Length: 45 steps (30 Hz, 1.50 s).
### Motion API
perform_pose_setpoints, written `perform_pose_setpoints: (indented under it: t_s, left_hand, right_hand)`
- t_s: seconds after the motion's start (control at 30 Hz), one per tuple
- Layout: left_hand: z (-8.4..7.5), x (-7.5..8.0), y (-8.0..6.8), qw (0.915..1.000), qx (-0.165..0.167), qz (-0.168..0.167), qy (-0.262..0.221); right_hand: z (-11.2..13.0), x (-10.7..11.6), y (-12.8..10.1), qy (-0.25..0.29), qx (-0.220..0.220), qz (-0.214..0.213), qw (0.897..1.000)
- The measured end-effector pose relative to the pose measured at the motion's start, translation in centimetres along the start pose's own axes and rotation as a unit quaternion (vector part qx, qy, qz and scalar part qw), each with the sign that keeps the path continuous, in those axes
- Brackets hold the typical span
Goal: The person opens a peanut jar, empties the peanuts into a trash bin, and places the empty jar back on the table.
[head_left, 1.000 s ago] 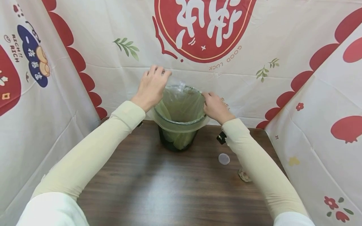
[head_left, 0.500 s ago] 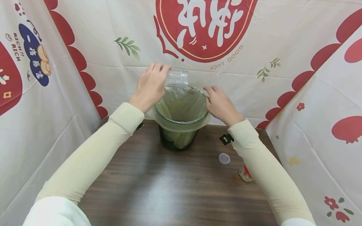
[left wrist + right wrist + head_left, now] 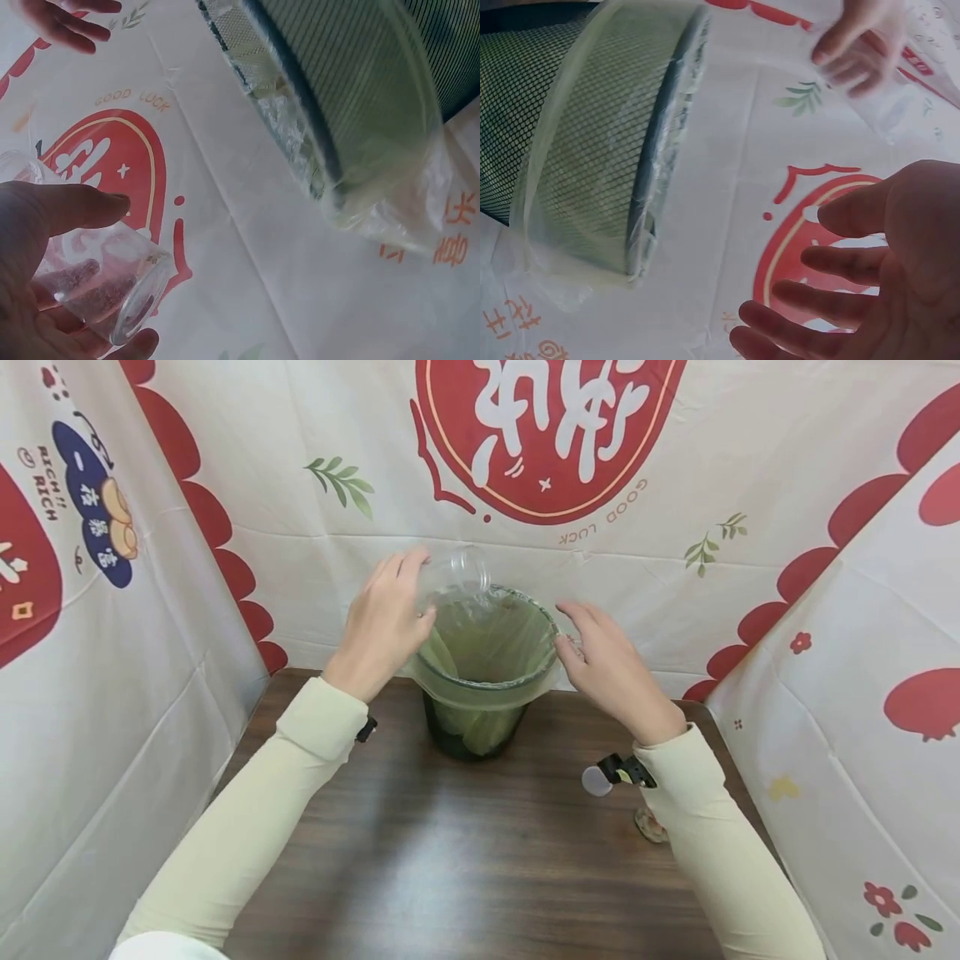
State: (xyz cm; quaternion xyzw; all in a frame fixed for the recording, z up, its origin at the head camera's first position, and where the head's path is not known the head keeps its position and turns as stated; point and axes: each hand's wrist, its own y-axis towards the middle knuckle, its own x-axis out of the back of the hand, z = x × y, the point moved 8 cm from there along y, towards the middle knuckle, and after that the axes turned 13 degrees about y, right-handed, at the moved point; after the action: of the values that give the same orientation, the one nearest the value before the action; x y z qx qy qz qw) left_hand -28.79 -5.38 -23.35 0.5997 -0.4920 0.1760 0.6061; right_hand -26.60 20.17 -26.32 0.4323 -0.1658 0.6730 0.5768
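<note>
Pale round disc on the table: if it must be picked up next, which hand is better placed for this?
Probably the right hand: it holds nothing and is nearer to the pale disc on the table. The left hand grips the clear jar.

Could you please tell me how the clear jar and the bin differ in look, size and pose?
Look: the clear jar is colourless, while the bin is dark mesh with a greenish liner folded over its top.
Size: the jar is smaller than the bin.
Pose: the jar is held tilted in the left hand, while the bin stands upright on the table.
Both are round vessels.
</note>
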Motion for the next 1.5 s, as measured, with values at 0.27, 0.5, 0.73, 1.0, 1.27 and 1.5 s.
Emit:
perform_pose_setpoints:
  t_s: [0.27,0.5,0.73,1.0,1.27,1.5]
  left_hand:
    - [0.7,-0.5,-3.0,0.9973,0.035,-0.028,-0.058]
    - [1.4,-1.5,-5.5,0.9924,0.067,-0.028,-0.100]
    - [2.1,-3.0,-8.1,0.9897,0.068,-0.028,-0.122]
    - [4.6,-5.2,-11.8,0.9779,0.127,-0.035,-0.163]
    - [8.3,-8.3,-16.0,0.9626,0.217,0.003,-0.162]
    - [11.8,-10.7,-20.2,0.9425,0.298,0.044,-0.145]
  right_hand:
    - [0.3,0.6,-2.4,0.005,0.011,-0.025,1.000]
    - [-1.1,-0.4,-4.1,0.011,-0.008,-0.027,1.000]
    - [-3.5,-2.0,-5.5,0.015,-0.043,-0.014,0.999]
    - [-6.4,-4.4,-8.1,0.026,-0.093,0.014,0.995]
    - [-9.2,-5.8,-10.7,0.013,-0.113,0.021,0.993]
    - [-12.0,-6.5,-13.5,0.007,-0.154,0.029,0.988]
